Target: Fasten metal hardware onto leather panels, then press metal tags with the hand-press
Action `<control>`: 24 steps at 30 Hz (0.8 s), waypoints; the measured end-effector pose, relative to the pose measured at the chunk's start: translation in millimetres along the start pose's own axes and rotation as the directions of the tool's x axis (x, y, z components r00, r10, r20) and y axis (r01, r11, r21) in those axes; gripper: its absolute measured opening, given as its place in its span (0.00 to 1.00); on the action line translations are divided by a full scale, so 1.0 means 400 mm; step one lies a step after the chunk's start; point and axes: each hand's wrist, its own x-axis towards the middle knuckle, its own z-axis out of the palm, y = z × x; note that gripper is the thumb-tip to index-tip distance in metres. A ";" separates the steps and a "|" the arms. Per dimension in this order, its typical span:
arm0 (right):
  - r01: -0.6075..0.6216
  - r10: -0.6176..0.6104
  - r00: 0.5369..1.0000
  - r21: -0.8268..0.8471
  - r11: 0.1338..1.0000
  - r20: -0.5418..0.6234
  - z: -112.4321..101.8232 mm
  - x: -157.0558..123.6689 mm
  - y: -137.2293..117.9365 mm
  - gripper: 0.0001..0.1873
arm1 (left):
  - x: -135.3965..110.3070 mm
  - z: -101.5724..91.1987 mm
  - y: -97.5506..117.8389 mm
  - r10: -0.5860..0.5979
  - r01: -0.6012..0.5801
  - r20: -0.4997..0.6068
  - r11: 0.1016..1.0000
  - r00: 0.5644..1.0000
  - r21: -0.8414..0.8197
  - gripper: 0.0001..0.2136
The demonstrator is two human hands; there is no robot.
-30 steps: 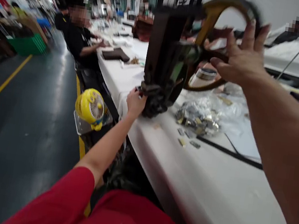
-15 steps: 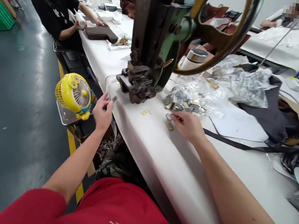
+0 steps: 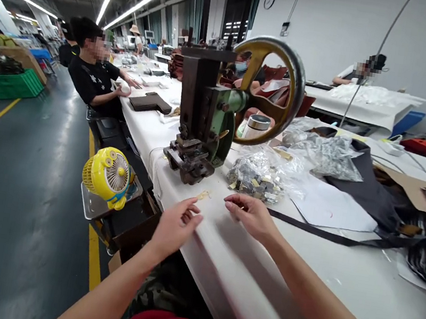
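Observation:
My left hand (image 3: 176, 224) is over the front edge of the white-covered table, its fingers loosely bent and the thumb apart. Nothing shows in it. My right hand (image 3: 250, 215) hovers by the table top with thumb and fingertips drawn together; whether a small piece is between them is hidden. Just beyond my left fingertips lies a small yellowish scrap (image 3: 203, 195). A dark hand press (image 3: 194, 151) with a big handwheel (image 3: 298, 95) stands behind my hands. Close to my right hand is a clear plastic bag (image 3: 256, 180) of small metal pieces, gold and silver.
A yellow fan (image 3: 109, 175) sits on a stool at left. A steel-lidded flask (image 3: 257, 126) stands behind the press. At right lie a dark strap (image 3: 319, 230), white paper (image 3: 333, 205) and dark fabric (image 3: 360, 172). A co-worker (image 3: 97, 74) sits further along, near dark stacked pieces (image 3: 150, 102).
The view has tilted up. My left hand has come right, nearer my right hand, and the small grey piece in it no longer shows. The metal pieces by my right fingertips are out of sight.

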 end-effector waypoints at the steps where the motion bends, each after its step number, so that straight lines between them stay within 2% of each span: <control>1: 0.009 -0.007 1.000 0.140 0.990 -0.016 0.013 -0.007 -0.009 0.21 | 0.020 0.032 0.030 -0.013 0.019 0.063 0.996 0.998 -0.088 0.23; 3: 0.010 0.014 0.998 0.343 0.939 -0.067 0.037 -0.020 -0.028 0.22 | 0.049 0.087 0.065 -0.065 0.095 0.125 0.964 0.990 -0.247 0.25; 6: -0.019 0.089 0.990 0.514 0.858 -0.113 0.056 -0.031 -0.047 0.23 | 0.069 0.131 0.073 -0.135 0.152 0.072 0.916 0.988 -0.370 0.18; 8: -0.071 0.139 0.988 0.599 0.798 -0.067 0.058 -0.033 -0.050 0.25 | 0.073 0.134 0.068 -0.143 0.144 0.030 0.917 0.989 -0.371 0.15; 11: -0.115 0.137 0.990 0.653 0.748 0.017 0.057 -0.031 -0.048 0.26 | 0.072 0.117 0.061 -0.128 0.125 0.013 0.933 0.992 -0.338 0.14; 14: -0.056 0.077 0.997 0.568 0.821 -0.012 0.059 -0.031 -0.046 0.23 | 0.068 0.102 0.060 -0.080 0.082 0.017 0.957 0.997 -0.279 0.12; 18: 0.052 -0.017 0.993 0.309 0.950 -0.115 0.065 -0.034 -0.043 0.18 | 0.062 0.096 0.059 0.015 -0.005 0.067 0.989 0.998 -0.145 0.11; 22: 0.077 -0.047 0.985 0.183 0.980 -0.164 0.074 -0.039 -0.048 0.18 | 0.064 0.086 0.063 0.065 -0.055 0.109 0.994 0.992 -0.095 0.10; 24: 0.129 -0.118 0.976 0.048 0.990 -0.182 0.078 -0.041 -0.054 0.16 | 0.064 0.080 0.066 0.111 -0.108 0.095 0.994 0.989 -0.035 0.08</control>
